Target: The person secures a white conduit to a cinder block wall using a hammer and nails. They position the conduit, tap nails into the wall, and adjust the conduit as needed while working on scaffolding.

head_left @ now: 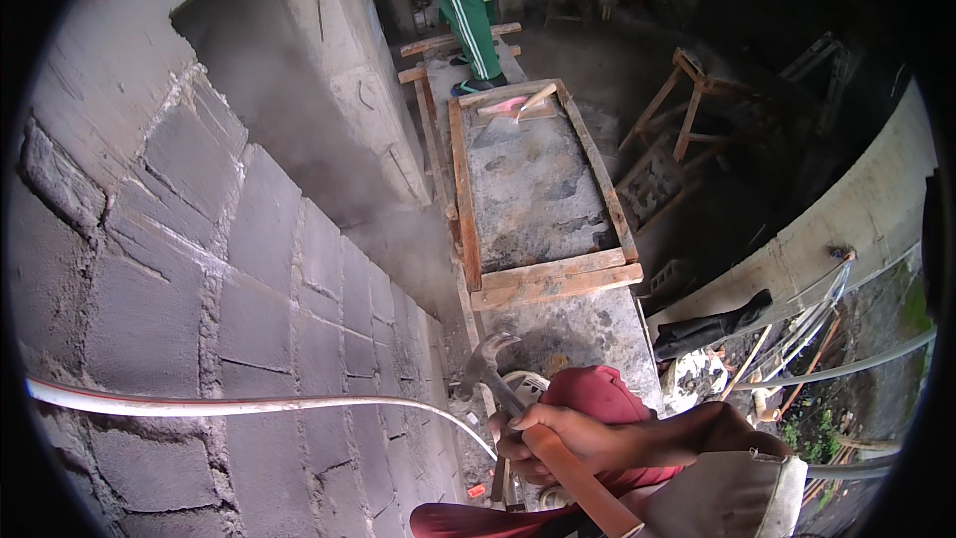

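My right hand (pixel 568 436) is closed around the orange handle of a claw hammer (pixel 588 483), its thumb lying along the shaft. The grey steel head points up and away, near the wall side of a concrete ledge (pixel 558 334). My forearm comes in from the right, beside a loose off-white cloth edge (pixel 737 493). Behind the hand shows dark red clothing (pixel 597 394). I cannot make out my left hand. Ahead on the ledge lies a wood-framed mortar tray (pixel 543 189), with a trowel (pixel 508 128) at its far end.
A grey block wall (pixel 259 279) rises on the left, crossed by a white pipe (pixel 249 404). Beyond the tray stands a person in green trousers (pixel 466 10). Wooden trestles (pixel 687 105) stand lower at right. A black cloth-like item (pixel 712 327) hangs over the right-hand concrete edge.
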`<state>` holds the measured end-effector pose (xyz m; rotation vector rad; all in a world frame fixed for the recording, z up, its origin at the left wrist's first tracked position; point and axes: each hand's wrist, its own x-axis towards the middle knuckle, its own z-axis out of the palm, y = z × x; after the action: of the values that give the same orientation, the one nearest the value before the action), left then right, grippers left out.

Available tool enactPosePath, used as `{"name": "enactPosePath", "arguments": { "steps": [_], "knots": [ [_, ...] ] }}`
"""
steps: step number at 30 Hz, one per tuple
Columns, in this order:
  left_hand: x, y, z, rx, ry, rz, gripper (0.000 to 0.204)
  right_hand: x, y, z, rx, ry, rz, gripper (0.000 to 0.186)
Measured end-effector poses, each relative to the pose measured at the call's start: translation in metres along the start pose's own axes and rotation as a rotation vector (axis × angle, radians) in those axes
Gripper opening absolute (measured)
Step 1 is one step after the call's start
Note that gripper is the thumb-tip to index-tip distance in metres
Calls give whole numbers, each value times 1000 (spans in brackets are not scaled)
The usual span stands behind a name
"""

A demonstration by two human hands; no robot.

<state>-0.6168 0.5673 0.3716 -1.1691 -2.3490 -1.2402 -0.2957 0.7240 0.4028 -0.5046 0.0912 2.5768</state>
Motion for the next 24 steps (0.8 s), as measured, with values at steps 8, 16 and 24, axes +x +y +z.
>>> {"name": "enactPosePath", "arguments": {
  "steps": [8,16,24],
  "knots": [
    [-42,-9,7,-307,-74,-342,40,5,9,2,-94,63,-55,28],
    [-62,-3,12,-443,-155,-527,48,13,16,3,-20,-57,49,29],
    [-85,-13,15,-429,-263,-556,54,6,15,-4,-20,62,28,26]
  ]
}}
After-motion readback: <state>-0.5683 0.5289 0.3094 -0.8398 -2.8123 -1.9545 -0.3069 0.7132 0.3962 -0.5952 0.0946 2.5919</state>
